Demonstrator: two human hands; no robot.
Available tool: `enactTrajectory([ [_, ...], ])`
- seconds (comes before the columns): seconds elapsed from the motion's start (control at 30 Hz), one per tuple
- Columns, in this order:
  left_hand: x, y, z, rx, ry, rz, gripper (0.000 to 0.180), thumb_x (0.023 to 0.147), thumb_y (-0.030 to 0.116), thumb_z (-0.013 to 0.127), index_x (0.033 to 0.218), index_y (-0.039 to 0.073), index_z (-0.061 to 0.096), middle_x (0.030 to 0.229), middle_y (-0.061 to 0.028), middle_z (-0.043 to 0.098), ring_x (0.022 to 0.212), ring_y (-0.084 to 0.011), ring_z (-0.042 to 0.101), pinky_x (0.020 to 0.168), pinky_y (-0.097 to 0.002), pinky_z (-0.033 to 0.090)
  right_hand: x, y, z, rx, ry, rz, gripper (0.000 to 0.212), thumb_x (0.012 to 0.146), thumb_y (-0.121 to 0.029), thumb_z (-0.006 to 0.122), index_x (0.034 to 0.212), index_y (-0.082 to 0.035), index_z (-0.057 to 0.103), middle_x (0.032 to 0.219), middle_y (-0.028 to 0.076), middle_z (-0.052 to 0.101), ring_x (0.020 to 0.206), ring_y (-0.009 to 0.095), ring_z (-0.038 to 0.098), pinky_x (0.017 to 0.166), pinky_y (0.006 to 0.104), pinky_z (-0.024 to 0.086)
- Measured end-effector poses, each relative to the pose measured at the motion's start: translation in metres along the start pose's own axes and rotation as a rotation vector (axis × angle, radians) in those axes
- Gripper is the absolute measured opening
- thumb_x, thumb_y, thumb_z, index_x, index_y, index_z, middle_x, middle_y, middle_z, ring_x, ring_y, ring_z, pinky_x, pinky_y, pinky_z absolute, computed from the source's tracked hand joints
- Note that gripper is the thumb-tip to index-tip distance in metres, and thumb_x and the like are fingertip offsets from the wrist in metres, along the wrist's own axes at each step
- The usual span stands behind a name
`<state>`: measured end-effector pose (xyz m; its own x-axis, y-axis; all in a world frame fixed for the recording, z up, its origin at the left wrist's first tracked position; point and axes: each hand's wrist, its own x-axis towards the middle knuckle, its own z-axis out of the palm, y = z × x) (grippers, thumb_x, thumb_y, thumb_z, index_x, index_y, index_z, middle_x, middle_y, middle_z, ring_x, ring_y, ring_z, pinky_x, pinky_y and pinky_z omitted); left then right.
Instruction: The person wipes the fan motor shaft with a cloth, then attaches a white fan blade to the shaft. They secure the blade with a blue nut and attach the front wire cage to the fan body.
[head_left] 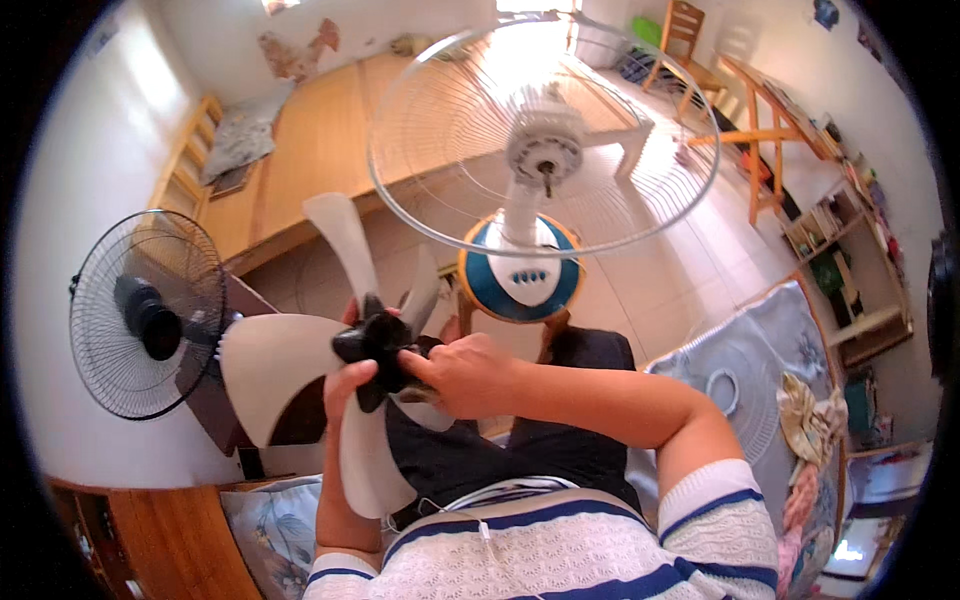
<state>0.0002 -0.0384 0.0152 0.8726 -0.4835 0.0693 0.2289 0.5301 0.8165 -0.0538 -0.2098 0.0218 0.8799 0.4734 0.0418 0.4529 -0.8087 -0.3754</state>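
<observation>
A fan blade with pale wings and a black lobed hub is held in front of my lap. My left hand grips it near the hub, its thumb in front and other fingers partly hidden behind. My right hand is closed, its index fingertip touching the hub; its curled fingers hide anything in them. Beyond stands a fan with its bare motor, a metal shaft and a round wire rear guard. Its blue and white base has several buttons and rests on a wooden stool.
A second, black-caged fan stands at the left. A wooden bed frame spans the back. At the right, a round wire grille lies on a bluish cloth, near crumpled fabric. A folding wooden table and shelves stand farther right.
</observation>
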Motion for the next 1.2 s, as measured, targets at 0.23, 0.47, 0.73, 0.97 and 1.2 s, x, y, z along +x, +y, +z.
enactTrajectory([
  [0.23,-0.007,0.001,-0.016,-0.08,-0.044,-0.018,0.088,0.066,0.023,0.064,0.143,0.009,0.025,0.126,-0.0232,0.047,0.114,-0.0308,0.052,0.098,-0.0401,0.044,0.006,0.008,0.011,0.822,-0.136,0.091,0.048,0.077,-0.024,0.056,0.122,-0.007,0.052,0.089,0.022,0.065,0.085,0.036,0.063,0.078,0.0424,0.05],
  [0.47,0.002,-0.002,-0.013,-0.166,0.053,-0.098,0.083,0.068,0.021,0.061,0.142,0.007,0.026,0.12,-0.0246,0.05,0.102,-0.0345,0.058,0.09,-0.0463,0.049,0.002,-0.003,0.005,0.413,0.016,0.052,0.048,0.077,-0.017,0.06,0.124,-0.01,0.054,0.088,0.018,0.065,0.077,0.025,0.066,0.068,0.0358,0.052],
  [0.73,0.001,0.016,-0.029,-0.442,-0.156,-0.128,0.066,0.086,0.042,0.051,0.138,0.003,0.036,0.126,-0.0326,0.047,0.113,-0.0411,0.053,0.097,-0.0491,0.045,-0.017,0.021,-0.012,0.556,0.414,-0.178,0.052,0.069,0.002,0.058,0.121,-0.008,0.059,0.097,0.013,0.064,0.08,0.024,0.063,0.072,0.0292,0.05],
  [0.97,-0.004,-0.003,-0.026,-0.31,0.01,-0.16,0.096,0.078,0.071,0.049,0.131,-0.008,0.041,0.126,-0.0298,0.049,0.111,-0.0357,0.056,0.098,-0.0435,0.045,0.0,0.006,-0.01,-0.098,0.338,-0.283,0.037,0.071,-0.024,0.071,0.105,-0.014,0.059,0.074,0.007,0.055,0.067,0.022,0.062,0.055,0.0343,0.047],
  [1.2,-0.017,-0.01,-0.044,-0.343,0.226,0.071,0.064,0.086,0.037,0.058,0.137,0.002,0.039,0.133,-0.0204,0.047,0.119,-0.0316,0.05,0.102,-0.0438,0.04,0.017,-0.013,-0.011,0.242,0.401,-0.07,0.036,0.068,-0.012,0.072,0.102,-0.009,0.062,0.081,0.01,0.063,0.077,0.028,0.064,0.064,0.036,0.051],
])
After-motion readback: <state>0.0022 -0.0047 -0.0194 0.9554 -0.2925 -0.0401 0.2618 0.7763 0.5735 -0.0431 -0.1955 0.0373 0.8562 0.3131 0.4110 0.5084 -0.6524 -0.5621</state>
